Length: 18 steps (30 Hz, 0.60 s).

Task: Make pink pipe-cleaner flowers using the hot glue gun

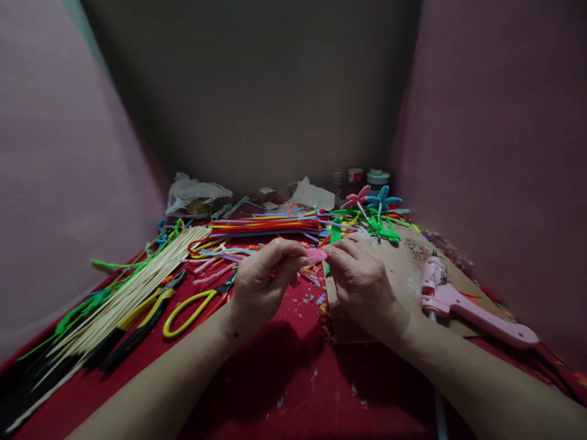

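My left hand (263, 278) and my right hand (358, 278) meet over the middle of the red table cover (284, 379). Both pinch a small pink pipe-cleaner piece (316, 253) between their fingertips, fingers curled round it. Just behind the hands lies a bundle of coloured pipe cleaners (266, 225). Under my right hand is a piece of brown cardboard (403, 269).
A pile of wooden skewers (123, 299) runs along the left, with pliers (147, 315) and yellow-handled scissors (197, 302) beside it. A pink glue gun (458, 302) lies at right. Finished pipe-cleaner flowers (371, 198), jars and plastic bags (192, 192) stand at the back.
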Each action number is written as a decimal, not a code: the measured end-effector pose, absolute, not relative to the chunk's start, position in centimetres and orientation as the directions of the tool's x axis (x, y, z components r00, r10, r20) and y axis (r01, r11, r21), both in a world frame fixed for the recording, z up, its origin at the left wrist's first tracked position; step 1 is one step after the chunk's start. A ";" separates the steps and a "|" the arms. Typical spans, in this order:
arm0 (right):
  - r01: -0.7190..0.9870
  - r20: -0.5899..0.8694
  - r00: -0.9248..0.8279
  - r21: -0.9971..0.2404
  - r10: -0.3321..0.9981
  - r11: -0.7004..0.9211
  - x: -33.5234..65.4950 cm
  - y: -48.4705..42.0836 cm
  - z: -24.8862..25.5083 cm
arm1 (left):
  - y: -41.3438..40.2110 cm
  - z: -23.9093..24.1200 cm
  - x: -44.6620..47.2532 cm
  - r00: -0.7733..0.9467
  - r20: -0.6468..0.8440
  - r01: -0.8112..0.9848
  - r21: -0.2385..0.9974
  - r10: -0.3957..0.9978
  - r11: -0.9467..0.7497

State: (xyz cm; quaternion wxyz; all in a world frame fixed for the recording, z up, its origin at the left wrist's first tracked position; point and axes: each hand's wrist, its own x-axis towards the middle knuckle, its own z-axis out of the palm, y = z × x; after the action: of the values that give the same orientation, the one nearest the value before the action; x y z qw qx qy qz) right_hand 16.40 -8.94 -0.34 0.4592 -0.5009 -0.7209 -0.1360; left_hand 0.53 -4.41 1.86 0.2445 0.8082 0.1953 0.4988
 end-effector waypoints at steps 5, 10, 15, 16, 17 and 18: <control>0.418 0.545 0.084 -0.779 0.834 0.467 16.7 -8.4 0.3 | -4.3 1.9 0.9 0.404 0.605 -0.118 0.778 0.686 -0.617; -0.432 0.189 -0.234 -0.899 0.954 0.073 17.6 -7.9 0.8 | -4.2 1.8 1.1 0.394 0.478 -0.108 0.872 0.785 -0.477; -0.517 0.114 -0.433 -0.844 0.894 -0.143 18.0 -8.2 0.9 | -4.5 1.6 1.4 0.435 0.317 -0.036 0.942 0.843 -0.335; -0.516 0.099 -0.452 -0.840 0.887 -0.170 18.1 -8.3 0.8 | -4.5 1.6 1.4 0.445 0.294 -0.032 0.949 0.846 -0.313; -0.519 0.091 -0.463 -0.834 0.882 -0.187 18.2 -8.3 0.8 | -4.6 1.5 1.4 0.455 0.274 -0.031 0.956 0.847 -0.293; -0.529 0.092 -0.469 -0.826 0.879 -0.195 18.2 -8.4 0.7 | -4.6 1.5 1.5 0.462 0.260 -0.031 0.960 0.848 -0.278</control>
State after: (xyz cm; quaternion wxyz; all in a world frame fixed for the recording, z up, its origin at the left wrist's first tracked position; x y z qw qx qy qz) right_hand 18.22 -8.38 0.71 0.4724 -0.2063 -0.4232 0.7451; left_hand 1.47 -4.59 1.51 0.5200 0.6786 0.3011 0.4223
